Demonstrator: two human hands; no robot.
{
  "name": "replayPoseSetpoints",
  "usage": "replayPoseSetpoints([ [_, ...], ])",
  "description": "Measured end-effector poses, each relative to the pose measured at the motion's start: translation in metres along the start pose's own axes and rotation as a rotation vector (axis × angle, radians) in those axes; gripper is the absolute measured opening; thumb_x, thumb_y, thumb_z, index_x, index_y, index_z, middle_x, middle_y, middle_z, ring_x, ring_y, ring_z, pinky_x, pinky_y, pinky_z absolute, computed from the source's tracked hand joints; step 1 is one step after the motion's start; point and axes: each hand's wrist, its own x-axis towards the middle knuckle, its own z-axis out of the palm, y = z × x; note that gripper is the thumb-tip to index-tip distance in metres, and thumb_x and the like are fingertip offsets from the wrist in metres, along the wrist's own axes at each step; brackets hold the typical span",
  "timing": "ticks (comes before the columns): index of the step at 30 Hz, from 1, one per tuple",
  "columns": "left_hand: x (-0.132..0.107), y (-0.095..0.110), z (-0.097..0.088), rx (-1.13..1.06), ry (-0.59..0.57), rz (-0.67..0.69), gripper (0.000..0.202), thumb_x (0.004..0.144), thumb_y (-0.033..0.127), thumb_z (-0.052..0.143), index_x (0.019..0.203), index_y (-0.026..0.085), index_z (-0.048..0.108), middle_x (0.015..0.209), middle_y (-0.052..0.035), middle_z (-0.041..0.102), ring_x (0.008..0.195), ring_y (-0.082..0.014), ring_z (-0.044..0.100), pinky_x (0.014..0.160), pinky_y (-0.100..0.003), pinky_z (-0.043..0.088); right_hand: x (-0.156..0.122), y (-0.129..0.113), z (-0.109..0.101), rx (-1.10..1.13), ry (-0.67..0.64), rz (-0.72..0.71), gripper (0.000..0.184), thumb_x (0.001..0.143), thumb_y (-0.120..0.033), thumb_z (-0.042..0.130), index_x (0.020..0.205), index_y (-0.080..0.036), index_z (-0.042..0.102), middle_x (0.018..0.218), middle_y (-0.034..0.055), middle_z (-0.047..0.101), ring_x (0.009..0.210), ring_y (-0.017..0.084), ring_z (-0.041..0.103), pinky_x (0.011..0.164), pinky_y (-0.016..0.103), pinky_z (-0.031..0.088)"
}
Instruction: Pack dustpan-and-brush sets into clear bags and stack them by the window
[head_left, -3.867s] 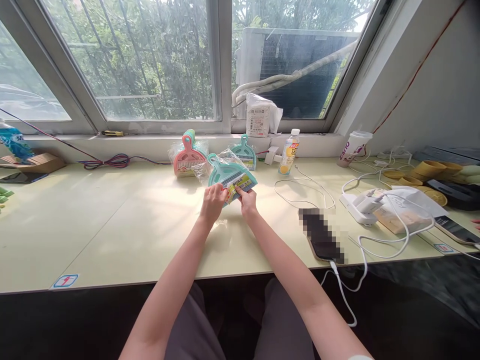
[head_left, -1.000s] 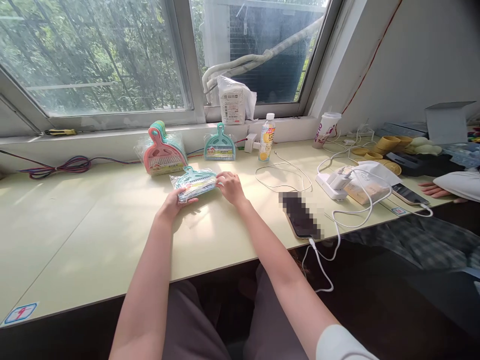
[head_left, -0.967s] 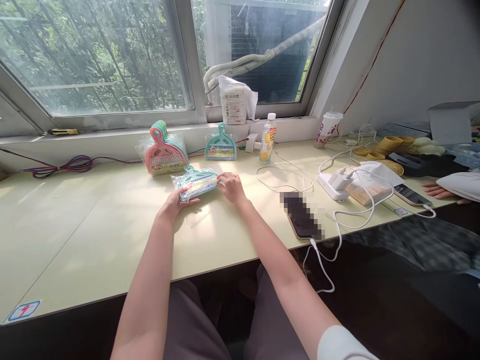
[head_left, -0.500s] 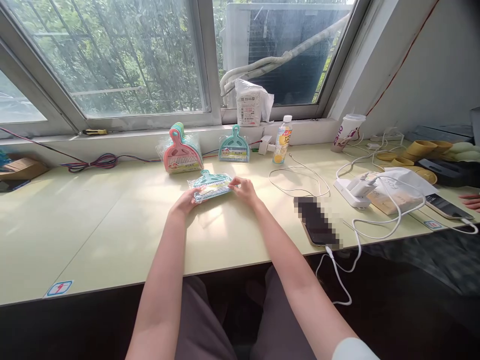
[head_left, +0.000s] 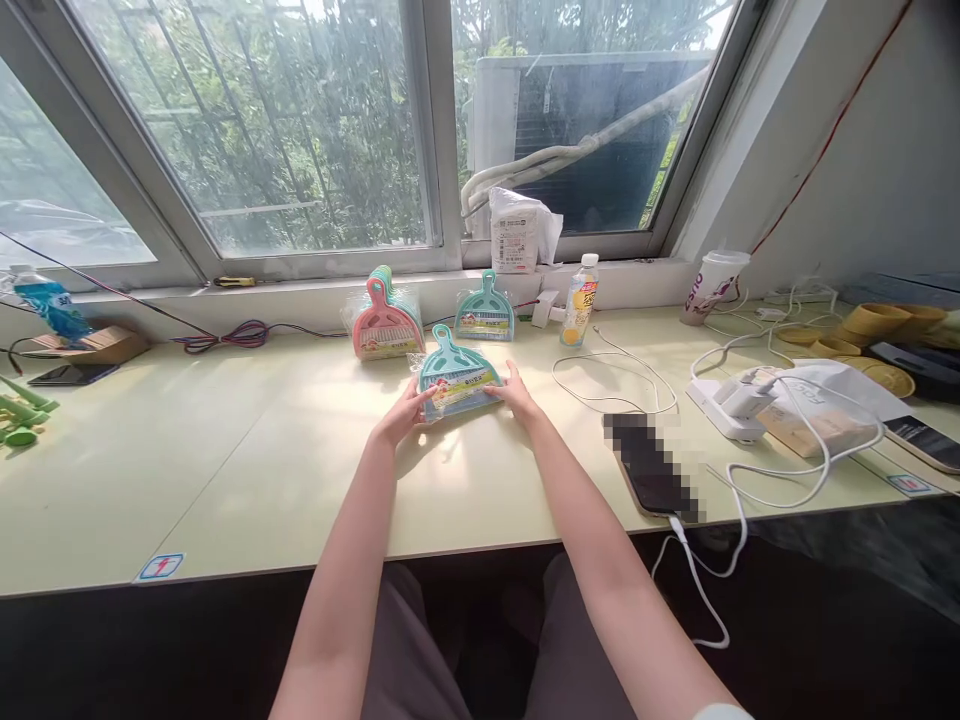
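Observation:
A light-blue dustpan and brush set [head_left: 454, 368] in clear wrap stands nearly upright, handle up, its yellow label facing me. My left hand [head_left: 409, 408] grips its lower left corner, thumb on the front. At the lower right edge, my right hand [head_left: 516, 393] holds it between thumb and fingers. Behind and to the left stand several wrapped sets in a row, a pink dustpan set [head_left: 388, 325] in front and green ones behind. A teal dustpan set [head_left: 484, 312] leans upright by the wall, behind the held one.
Right of the hands are a drink bottle [head_left: 580, 300], a phone [head_left: 649, 465] on a white cable and a power strip [head_left: 726, 408]. A paper cup [head_left: 712, 285] stands farther back. Coiled wires [head_left: 225, 337], a cardboard box [head_left: 112, 343] and green plastic pieces [head_left: 22, 415] lie left.
Both hands have tipped the light-blue dustpan set from lying back to nearly upright, so its handle and face show. The view has shifted a little to the left.

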Motion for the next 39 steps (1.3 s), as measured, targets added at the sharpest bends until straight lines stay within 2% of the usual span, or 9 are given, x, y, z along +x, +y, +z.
replayPoseSetpoints([
  [5,-0.006,0.001,0.019,0.104,-0.122,0.260,0.127,0.069,0.030,0.084,0.156,0.038,-0.007,0.147,-0.0158,0.049,0.127,-0.0298,0.056,0.101,-0.048,0.050,0.004,-0.001,0.000,0.257,0.050,-0.014,0.041,0.055,-0.022,0.079,0.094,-0.019,0.067,0.097,0.0057,0.074,0.093,0.024,0.068,0.092,0.041,0.053],
  [7,-0.004,-0.004,0.025,0.231,-0.057,0.394,0.129,0.063,0.024,0.086,0.156,0.041,-0.002,0.153,-0.0139,0.042,0.132,-0.0304,0.050,0.100,-0.046,0.049,0.004,-0.001,0.003,0.326,0.134,-0.020,0.044,0.052,-0.021,0.080,0.093,-0.020,0.064,0.095,0.0047,0.074,0.092,0.022,0.069,0.088,0.039,0.055],
  [9,0.002,-0.011,0.027,0.358,0.086,0.516,0.101,0.067,0.025,0.081,0.153,0.035,0.030,0.151,-0.0123,0.044,0.132,-0.0309,0.049,0.094,-0.041,0.053,0.003,-0.001,0.005,0.359,0.175,0.000,0.048,0.050,-0.021,0.081,0.093,-0.020,0.061,0.093,0.0040,0.073,0.090,0.022,0.069,0.085,0.038,0.055],
  [12,0.013,-0.020,0.021,0.393,0.329,0.540,0.033,0.080,0.031,0.064,0.111,0.020,0.070,0.122,-0.0127,0.063,0.112,-0.0274,0.061,0.078,-0.037,0.058,0.003,0.000,0.009,0.324,0.166,0.001,0.050,0.048,-0.024,0.081,0.092,-0.021,0.058,0.092,0.0032,0.071,0.087,0.021,0.068,0.080,0.035,0.054],
  [18,0.029,-0.012,-0.002,0.514,0.774,0.464,0.015,0.084,0.025,0.057,0.090,0.022,0.070,0.102,-0.0085,0.069,0.096,-0.0245,0.066,0.077,-0.036,0.053,0.020,-0.003,0.042,0.052,0.111,-0.063,0.043,0.048,-0.031,0.078,0.081,-0.022,0.052,0.088,0.0005,0.067,0.078,0.017,0.063,0.070,0.030,0.051],
  [22,0.041,0.005,-0.033,0.651,1.083,0.366,0.021,0.083,0.021,0.062,0.104,0.023,0.058,0.096,-0.0081,0.072,0.092,-0.0262,0.068,0.078,-0.036,0.047,0.047,-0.005,0.086,-0.128,0.162,-0.108,0.034,0.057,-0.028,0.072,0.079,-0.023,0.047,0.082,-0.0015,0.063,0.071,0.016,0.058,0.064,0.028,0.046],
  [26,0.053,0.012,-0.084,0.620,1.068,0.347,0.046,0.079,0.019,0.069,0.119,0.021,0.046,0.098,-0.0098,0.073,0.090,-0.0251,0.069,0.077,-0.034,0.047,0.074,0.000,0.131,-0.308,0.237,-0.153,0.028,0.066,-0.023,0.067,0.086,-0.023,0.048,0.095,0.0028,0.064,0.078,0.018,0.060,0.068,0.030,0.047],
  [33,0.086,0.000,-0.150,0.888,1.071,0.244,0.016,0.077,0.018,0.067,0.091,0.017,0.058,0.108,-0.0184,0.066,0.113,-0.0332,0.059,0.098,-0.045,0.043,0.107,0.006,0.178,-0.760,0.200,-0.394,0.045,0.081,-0.013,0.058,0.124,-0.020,0.054,0.139,0.0140,0.050,0.128,0.027,0.047,0.099,0.040,0.044],
  [39,0.126,0.002,-0.161,0.835,1.050,0.200,0.044,0.079,0.017,0.068,0.117,0.015,0.046,0.130,-0.0198,0.057,0.128,-0.0295,0.051,0.107,-0.043,0.039,0.129,0.011,0.187,-0.883,0.097,-0.308,0.072,0.095,-0.017,0.042,0.157,-0.021,0.007,0.165,0.0112,0.017,0.152,0.021,0.016,0.118,0.049,0.024],
])
